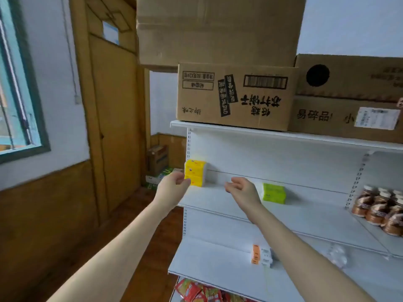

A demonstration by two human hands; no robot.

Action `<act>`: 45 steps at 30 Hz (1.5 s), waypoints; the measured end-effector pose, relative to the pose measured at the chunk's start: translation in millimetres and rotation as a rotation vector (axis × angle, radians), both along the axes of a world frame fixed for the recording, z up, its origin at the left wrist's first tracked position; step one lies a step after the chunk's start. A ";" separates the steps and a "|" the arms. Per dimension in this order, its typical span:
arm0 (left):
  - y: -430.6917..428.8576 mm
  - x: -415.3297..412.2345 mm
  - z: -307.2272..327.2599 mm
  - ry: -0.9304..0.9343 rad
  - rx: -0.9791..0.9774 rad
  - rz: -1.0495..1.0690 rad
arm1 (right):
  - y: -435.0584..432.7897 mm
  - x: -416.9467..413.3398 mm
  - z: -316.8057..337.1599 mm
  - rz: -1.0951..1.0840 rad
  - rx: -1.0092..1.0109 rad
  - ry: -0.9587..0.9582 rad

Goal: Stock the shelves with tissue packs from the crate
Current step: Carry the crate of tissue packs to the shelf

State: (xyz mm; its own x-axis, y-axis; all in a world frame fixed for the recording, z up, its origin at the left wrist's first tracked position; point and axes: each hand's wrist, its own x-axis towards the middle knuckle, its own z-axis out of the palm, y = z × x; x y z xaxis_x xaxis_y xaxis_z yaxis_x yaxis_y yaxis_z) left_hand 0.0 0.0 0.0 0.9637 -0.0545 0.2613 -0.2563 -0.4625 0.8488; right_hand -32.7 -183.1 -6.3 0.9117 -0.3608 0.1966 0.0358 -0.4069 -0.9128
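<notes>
Down low and closest to me, an orange tissue pack [261, 255] is lying alone on the lower shelf [207, 258]. A bit farther in, the person is reaching both arms out to the middle shelf [214, 201]. The left hand [174, 183] is touching the front of the yellow tissue pack [195, 172] with its fingertips. Its grip is curling a little, and I cannot tell if it is pinching the pack or only nudging it. The right hand [242, 189] is hanging in the air with its grip apart, holding nothing, just beside the green tissue pack [273, 193]. I am thinking a gentle, even push is best here, so the yellow pack is sitting square and not tipping off the end. It is sitting at the far left end by the back wall, looking soft and squashy in shiny wrap. Up top, big cardboard boxes [235, 94] are resting.
</notes>
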 end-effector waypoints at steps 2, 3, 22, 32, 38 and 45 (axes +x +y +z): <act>43.5 -10.1 -3.6 0.020 0.004 0.083 | 43.0 11.2 -8.8 0.092 -0.033 0.026; 69.2 -14.9 -8.6 0.026 -0.019 0.116 | 69.7 15.0 -12.6 0.140 -0.047 0.040; 594.1 -198.2 -102.2 0.210 -0.117 0.838 | 627.7 -31.2 -99.7 0.864 -0.058 0.170; 775.4 -277.3 -184.2 0.347 -0.214 1.207 | 852.9 -54.9 -182.0 1.208 -0.116 0.319; 862.1 -295.2 -233.3 0.462 -0.280 1.340 | 964.8 -51.3 -235.4 1.299 -0.192 0.431; 939.7 -334.8 -293.1 0.631 -0.386 1.462 | 1059.1 -67.1 -290.9 1.336 -0.321 0.548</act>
